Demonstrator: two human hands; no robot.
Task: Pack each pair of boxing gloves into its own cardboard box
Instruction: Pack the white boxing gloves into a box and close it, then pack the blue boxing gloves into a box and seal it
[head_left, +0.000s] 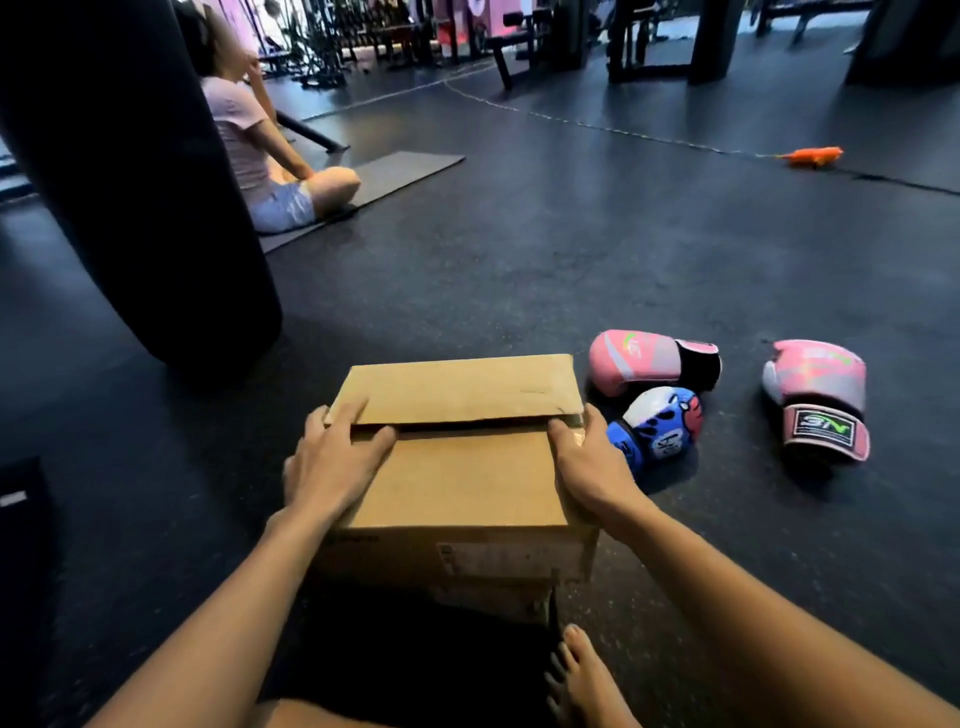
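Here both hands press the cardboard box (457, 473) flaps nearly shut.

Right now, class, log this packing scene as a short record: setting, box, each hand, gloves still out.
setting: gym floor, dark matting
box: cardboard box, top flaps folded down, narrow gap between them
left hand: left hand flat on the flaps, fingers at the gap
right hand: right hand on the box's right edge
gloves out: two pink gloves, one blue-and-white glove, all on the floor right of the box
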